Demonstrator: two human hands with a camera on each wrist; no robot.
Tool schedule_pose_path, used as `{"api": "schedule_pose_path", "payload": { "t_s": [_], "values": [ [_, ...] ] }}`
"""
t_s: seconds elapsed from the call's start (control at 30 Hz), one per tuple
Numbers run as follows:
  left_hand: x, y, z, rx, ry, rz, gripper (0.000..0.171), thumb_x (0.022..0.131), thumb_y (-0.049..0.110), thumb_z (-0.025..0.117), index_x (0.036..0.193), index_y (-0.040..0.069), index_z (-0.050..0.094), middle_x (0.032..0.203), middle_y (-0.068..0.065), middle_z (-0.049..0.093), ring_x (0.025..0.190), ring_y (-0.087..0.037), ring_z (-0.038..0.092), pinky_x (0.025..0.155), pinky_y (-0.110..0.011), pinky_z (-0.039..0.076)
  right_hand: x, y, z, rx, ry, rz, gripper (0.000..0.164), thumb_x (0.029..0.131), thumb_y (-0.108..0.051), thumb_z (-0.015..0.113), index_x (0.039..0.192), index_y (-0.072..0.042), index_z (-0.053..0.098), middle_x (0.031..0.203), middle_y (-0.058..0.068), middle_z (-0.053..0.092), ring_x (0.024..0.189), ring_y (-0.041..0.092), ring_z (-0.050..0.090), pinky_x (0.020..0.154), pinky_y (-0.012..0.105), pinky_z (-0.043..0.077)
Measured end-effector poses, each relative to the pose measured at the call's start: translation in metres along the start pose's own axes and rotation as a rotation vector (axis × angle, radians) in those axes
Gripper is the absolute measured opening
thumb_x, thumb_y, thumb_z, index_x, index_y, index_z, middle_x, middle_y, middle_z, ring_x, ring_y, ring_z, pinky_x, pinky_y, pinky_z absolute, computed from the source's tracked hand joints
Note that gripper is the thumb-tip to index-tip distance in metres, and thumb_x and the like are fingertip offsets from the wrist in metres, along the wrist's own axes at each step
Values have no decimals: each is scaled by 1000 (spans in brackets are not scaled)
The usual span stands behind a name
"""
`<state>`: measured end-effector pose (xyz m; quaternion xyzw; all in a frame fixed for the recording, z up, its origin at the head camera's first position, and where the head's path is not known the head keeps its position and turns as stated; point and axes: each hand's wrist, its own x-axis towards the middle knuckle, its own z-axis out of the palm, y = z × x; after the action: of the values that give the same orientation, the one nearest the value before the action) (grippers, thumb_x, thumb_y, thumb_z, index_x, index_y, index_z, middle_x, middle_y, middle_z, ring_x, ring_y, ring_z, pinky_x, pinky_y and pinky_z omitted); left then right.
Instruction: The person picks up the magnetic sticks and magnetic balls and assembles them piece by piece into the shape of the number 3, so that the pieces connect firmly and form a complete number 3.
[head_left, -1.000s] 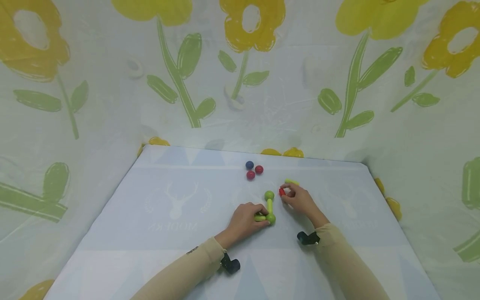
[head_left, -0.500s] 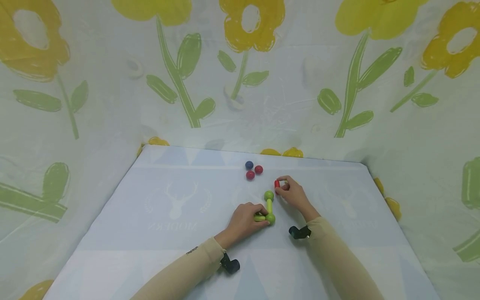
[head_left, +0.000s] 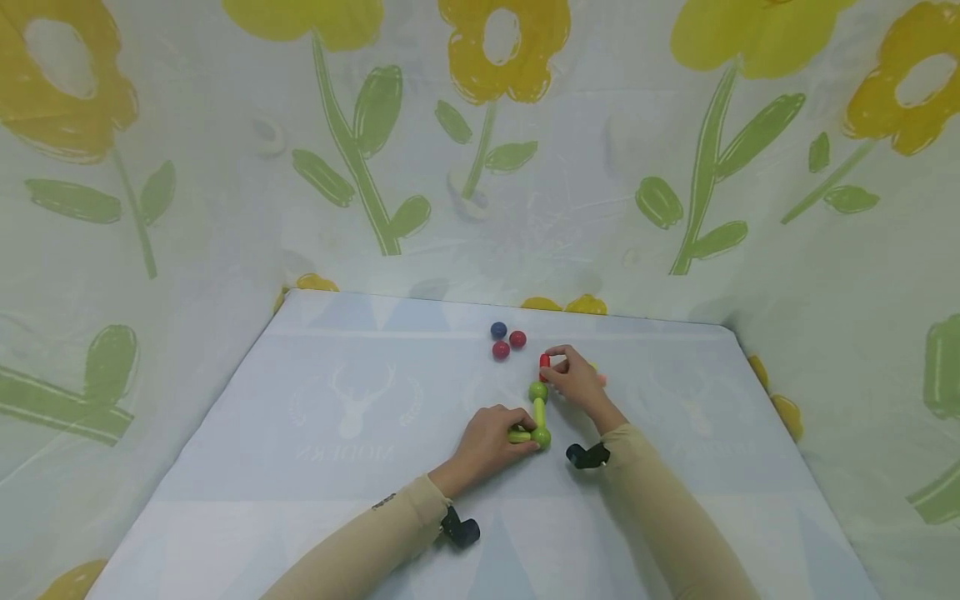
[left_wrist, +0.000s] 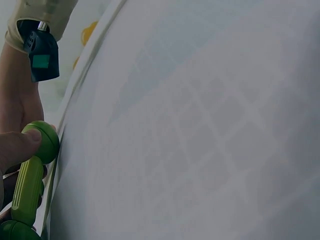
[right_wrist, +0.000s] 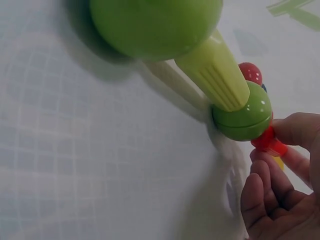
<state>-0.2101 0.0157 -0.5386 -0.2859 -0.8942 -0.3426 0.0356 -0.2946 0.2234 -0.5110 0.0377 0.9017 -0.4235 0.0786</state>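
My left hand (head_left: 491, 439) grips a green ball-and-rod toy at its near ball (head_left: 541, 437). In the left wrist view the thumb presses on a green ball (left_wrist: 49, 145), with a ribbed yellow-green rod (left_wrist: 27, 192) below it. From the near ball one rod (head_left: 539, 412) runs to the far green ball (head_left: 537, 391); another short rod (head_left: 519, 437) points left, partly hidden by the hand. My right hand (head_left: 577, 383) pinches a short red rod (head_left: 544, 367) between thumb and fingers. In the right wrist view the red rod (right_wrist: 267, 141) meets the far green ball (right_wrist: 244, 114).
Two red balls (head_left: 501, 351) and a blue ball (head_left: 498, 331) lie together behind the toy. A pinkish piece (head_left: 602, 380) and a bit of yellow (head_left: 594, 367) show past the right hand. Flower-printed curtains surround the white table (head_left: 247, 433).
My right hand has moved left and away from the body with the red rod, bringing it to the far green ball. The left hand and the green toy have stayed in place.
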Motion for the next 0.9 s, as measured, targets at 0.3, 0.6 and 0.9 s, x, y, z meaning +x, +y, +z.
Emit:
{"api": "schedule_pose_path", "payload": {
  "t_s": [0.3, 0.6, 0.9],
  "values": [
    [0, 1, -1, -4, -8, -8, 23, 85, 38, 83, 104, 26, 75, 87, 16, 67, 74, -2, 49, 70, -20, 39, -1, -3, 4, 15, -19, 18, 43, 98, -30, 69, 136, -16, 54, 105, 10, 67, 84, 22, 61, 67, 29, 49],
    [-1, 3, -2, -20, -14, -10, 23, 86, 37, 83, 105, 25, 75, 88, 16, 68, 74, -3, 49, 70, -21, 40, 1, -2, 6, 1, -44, 17, 44, 99, -32, 68, 139, -16, 56, 107, 10, 66, 85, 22, 60, 70, 29, 51],
    [0, 2, -1, -21, -11, -15, 23, 86, 36, 83, 105, 26, 75, 87, 17, 67, 74, -3, 49, 70, -21, 40, 1, -3, 7, -8, -43, 17, 45, 99, -33, 67, 139, -16, 56, 109, 11, 66, 85, 22, 60, 70, 29, 49]
  ]
}}
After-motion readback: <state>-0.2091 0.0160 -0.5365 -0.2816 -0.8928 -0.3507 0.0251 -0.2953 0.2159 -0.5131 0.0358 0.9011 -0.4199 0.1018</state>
